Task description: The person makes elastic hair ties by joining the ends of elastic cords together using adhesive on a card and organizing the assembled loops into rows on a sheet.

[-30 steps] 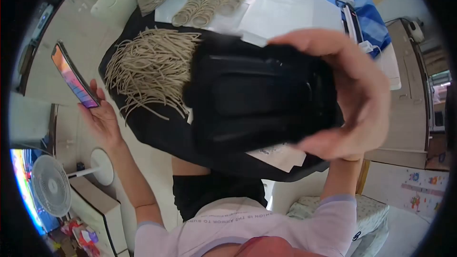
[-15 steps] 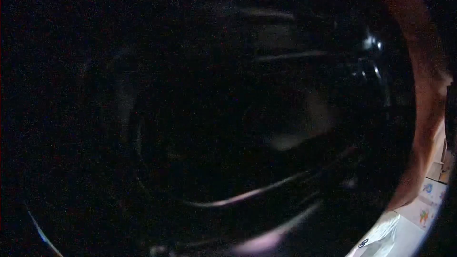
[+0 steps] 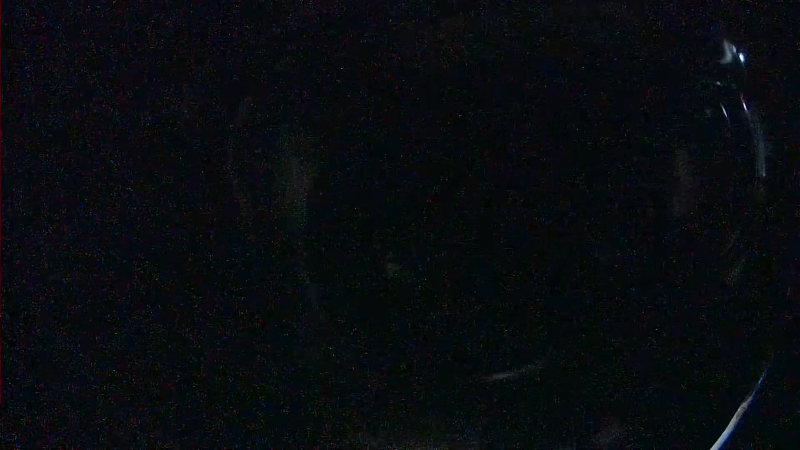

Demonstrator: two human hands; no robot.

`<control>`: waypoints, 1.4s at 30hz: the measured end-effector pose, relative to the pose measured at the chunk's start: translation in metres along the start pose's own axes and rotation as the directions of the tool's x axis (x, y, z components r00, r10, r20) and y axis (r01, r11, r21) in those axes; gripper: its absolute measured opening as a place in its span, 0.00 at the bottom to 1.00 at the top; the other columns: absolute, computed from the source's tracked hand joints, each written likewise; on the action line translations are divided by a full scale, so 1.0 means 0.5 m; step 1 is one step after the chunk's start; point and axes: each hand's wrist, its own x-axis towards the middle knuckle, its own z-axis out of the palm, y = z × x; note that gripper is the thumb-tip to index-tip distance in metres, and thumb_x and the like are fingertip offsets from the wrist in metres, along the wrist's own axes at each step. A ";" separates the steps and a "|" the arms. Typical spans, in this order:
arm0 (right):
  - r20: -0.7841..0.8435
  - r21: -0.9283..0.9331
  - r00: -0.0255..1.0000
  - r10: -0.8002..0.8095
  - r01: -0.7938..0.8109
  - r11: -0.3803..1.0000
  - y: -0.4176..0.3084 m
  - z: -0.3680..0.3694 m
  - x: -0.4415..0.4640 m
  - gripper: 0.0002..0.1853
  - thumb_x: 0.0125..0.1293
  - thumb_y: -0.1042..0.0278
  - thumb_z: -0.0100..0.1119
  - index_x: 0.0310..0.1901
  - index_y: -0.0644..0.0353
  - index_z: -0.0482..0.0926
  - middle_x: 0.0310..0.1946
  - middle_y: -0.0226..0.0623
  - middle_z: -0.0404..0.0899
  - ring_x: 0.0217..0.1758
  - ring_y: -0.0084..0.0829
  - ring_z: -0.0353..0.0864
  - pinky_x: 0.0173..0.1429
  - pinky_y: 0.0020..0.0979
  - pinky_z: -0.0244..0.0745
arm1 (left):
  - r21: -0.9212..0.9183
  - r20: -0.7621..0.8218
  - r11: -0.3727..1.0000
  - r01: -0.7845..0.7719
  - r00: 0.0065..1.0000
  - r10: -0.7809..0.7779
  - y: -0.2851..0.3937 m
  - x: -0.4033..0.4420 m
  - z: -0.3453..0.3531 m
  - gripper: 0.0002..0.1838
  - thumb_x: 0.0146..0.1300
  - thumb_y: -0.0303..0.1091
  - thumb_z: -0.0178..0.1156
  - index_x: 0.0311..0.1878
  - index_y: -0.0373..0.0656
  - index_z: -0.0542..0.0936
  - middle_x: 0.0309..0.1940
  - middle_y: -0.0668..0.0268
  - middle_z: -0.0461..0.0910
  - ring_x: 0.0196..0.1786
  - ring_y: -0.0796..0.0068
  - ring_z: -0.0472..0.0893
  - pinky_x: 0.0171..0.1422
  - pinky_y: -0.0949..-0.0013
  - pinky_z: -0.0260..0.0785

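Almost the whole head view is black, as though something dark lies right over the lens. Neither my left hand nor my right hand can be made out. What they hold or touch is hidden. A few faint reflections show in the dark, the brightest a small whitish glint (image 3: 733, 54) at the upper right.
A thin, bright curved sliver (image 3: 739, 417) shows at the lower right edge. A dim grey streak (image 3: 512, 373) lies below the middle. The surroundings cannot be made out.
The dark cover has spread rightward. The brownish curved band and the strip of white, patterned surface at the right have gone from sight, and the reflections have dimmed and shifted right.
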 end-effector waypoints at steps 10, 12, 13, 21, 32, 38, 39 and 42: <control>-0.100 -0.095 0.995 -0.004 -0.005 0.995 -0.017 -0.032 0.000 0.37 0.53 0.66 0.72 0.63 0.73 0.68 0.62 0.53 0.72 0.64 0.39 0.76 0.68 0.36 0.71 | 0.067 -0.024 0.996 0.062 0.998 -0.060 -0.002 0.018 0.054 0.53 0.61 0.80 0.35 0.70 0.38 0.63 0.50 0.42 0.80 0.46 0.52 0.84 0.38 0.59 0.79; -0.116 -0.107 0.993 0.000 -0.013 0.994 -0.012 -0.049 -0.017 0.37 0.54 0.65 0.71 0.63 0.73 0.68 0.62 0.52 0.72 0.64 0.39 0.75 0.68 0.36 0.72 | 0.001 -0.036 0.996 0.084 0.996 -0.084 -0.003 0.017 0.101 0.54 0.60 0.81 0.34 0.70 0.38 0.63 0.49 0.42 0.80 0.45 0.52 0.85 0.36 0.60 0.79; -0.124 -0.112 0.992 -0.001 -0.013 0.994 -0.013 -0.052 -0.019 0.36 0.54 0.65 0.71 0.63 0.73 0.68 0.62 0.52 0.72 0.64 0.39 0.75 0.68 0.36 0.72 | 0.027 -0.026 0.997 0.076 0.997 -0.075 -0.002 0.016 0.100 0.54 0.60 0.81 0.35 0.70 0.38 0.63 0.49 0.42 0.80 0.45 0.52 0.85 0.37 0.60 0.79; -0.170 -0.153 0.985 0.007 -0.033 0.988 -0.021 -0.065 -0.030 0.34 0.58 0.65 0.69 0.63 0.71 0.70 0.63 0.49 0.73 0.64 0.37 0.75 0.67 0.35 0.72 | 0.155 -0.003 0.987 0.043 0.999 -0.043 -0.012 0.011 0.060 0.54 0.60 0.81 0.35 0.70 0.38 0.62 0.50 0.41 0.80 0.46 0.52 0.84 0.38 0.61 0.78; -0.215 -0.221 0.976 0.036 -0.084 0.972 -0.019 -0.081 -0.037 0.30 0.62 0.63 0.66 0.64 0.68 0.71 0.63 0.46 0.73 0.64 0.35 0.75 0.67 0.34 0.72 | 0.242 0.037 0.968 0.059 0.997 -0.070 -0.010 0.013 0.009 0.55 0.60 0.81 0.34 0.71 0.37 0.61 0.53 0.40 0.79 0.48 0.50 0.84 0.40 0.59 0.77; -0.258 -0.287 0.964 0.061 -0.137 0.948 -0.005 -0.101 -0.042 0.28 0.65 0.63 0.65 0.64 0.66 0.72 0.63 0.44 0.73 0.64 0.33 0.75 0.67 0.34 0.72 | 0.316 0.126 0.949 -0.013 0.992 -0.029 0.096 0.075 0.007 0.41 0.74 0.65 0.33 0.70 0.36 0.64 0.56 0.47 0.79 0.50 0.61 0.83 0.46 0.64 0.77; -0.270 -0.304 0.961 0.064 -0.148 0.941 -0.002 -0.107 -0.043 0.28 0.65 0.63 0.64 0.64 0.66 0.73 0.63 0.44 0.73 0.64 0.33 0.75 0.67 0.34 0.73 | 0.366 0.091 0.931 -0.020 0.996 -0.014 0.123 0.083 0.004 0.39 0.75 0.64 0.32 0.69 0.35 0.65 0.56 0.48 0.79 0.50 0.62 0.83 0.47 0.65 0.77; -0.305 -0.350 0.950 0.071 -0.181 0.919 -0.006 -0.123 -0.043 0.27 0.66 0.62 0.64 0.64 0.65 0.73 0.64 0.43 0.73 0.64 0.33 0.75 0.67 0.34 0.73 | 0.586 -0.106 0.810 0.025 0.993 0.046 0.228 0.136 -0.033 0.40 0.77 0.63 0.28 0.66 0.34 0.69 0.53 0.49 0.81 0.48 0.66 0.83 0.47 0.67 0.77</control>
